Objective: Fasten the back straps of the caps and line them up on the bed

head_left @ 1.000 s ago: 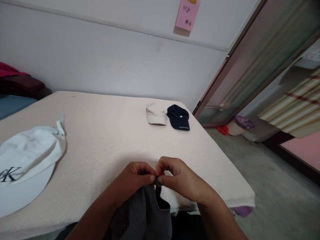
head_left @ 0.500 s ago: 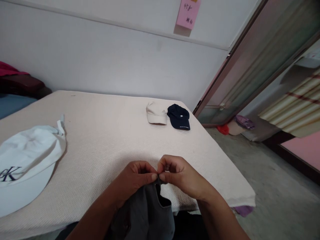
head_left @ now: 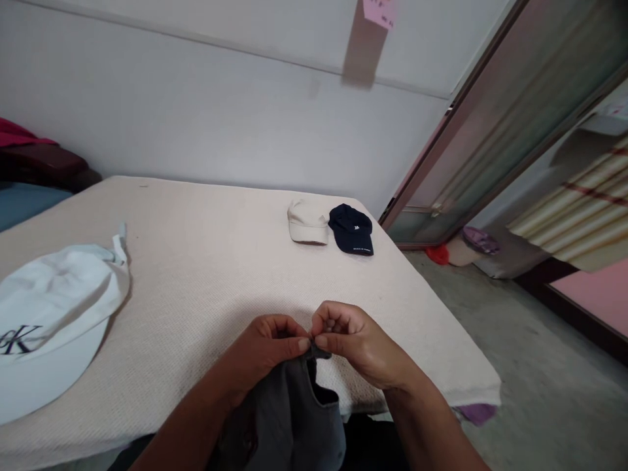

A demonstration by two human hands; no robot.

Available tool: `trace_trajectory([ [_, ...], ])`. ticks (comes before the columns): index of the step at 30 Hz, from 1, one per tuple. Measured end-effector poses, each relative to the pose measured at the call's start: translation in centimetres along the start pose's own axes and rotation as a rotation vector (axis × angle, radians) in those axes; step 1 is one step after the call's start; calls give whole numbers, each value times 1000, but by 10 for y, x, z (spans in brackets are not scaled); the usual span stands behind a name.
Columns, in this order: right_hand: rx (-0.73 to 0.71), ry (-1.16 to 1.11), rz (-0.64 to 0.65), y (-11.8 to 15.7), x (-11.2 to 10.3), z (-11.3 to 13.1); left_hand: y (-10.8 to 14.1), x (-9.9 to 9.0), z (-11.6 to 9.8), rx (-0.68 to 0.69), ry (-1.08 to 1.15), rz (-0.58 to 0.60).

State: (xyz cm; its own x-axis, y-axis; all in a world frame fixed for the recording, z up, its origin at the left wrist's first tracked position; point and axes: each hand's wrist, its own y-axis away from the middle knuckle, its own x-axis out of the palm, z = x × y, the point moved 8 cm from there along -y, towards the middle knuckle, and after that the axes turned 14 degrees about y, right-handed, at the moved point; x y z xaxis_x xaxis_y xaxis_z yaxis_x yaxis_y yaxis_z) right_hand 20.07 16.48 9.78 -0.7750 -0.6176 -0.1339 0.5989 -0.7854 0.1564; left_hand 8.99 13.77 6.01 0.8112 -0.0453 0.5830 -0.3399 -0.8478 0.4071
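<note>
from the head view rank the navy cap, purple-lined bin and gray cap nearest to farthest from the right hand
1. Gray cap: pinched at the right hand, at the near edge.
2. Navy cap: straight ahead, toward the table's far right corner.
3. Purple-lined bin: beyond the table, on the floor.

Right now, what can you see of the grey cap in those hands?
The grey cap looks like soft, creased fabric with a curved opening and a narrow strap above it. The left hand and right hand pinch its upper end; it hangs below them. A small reddish patch shows near the left forearm, too blurred to read. Its lower part leaves the picture, so no brim shows.
</note>
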Motion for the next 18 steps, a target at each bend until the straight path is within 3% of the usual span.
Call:
trace_trajectory([
  [18,38,39,-16,1,-1,0,1,7,-4,36,-52,-14],
])
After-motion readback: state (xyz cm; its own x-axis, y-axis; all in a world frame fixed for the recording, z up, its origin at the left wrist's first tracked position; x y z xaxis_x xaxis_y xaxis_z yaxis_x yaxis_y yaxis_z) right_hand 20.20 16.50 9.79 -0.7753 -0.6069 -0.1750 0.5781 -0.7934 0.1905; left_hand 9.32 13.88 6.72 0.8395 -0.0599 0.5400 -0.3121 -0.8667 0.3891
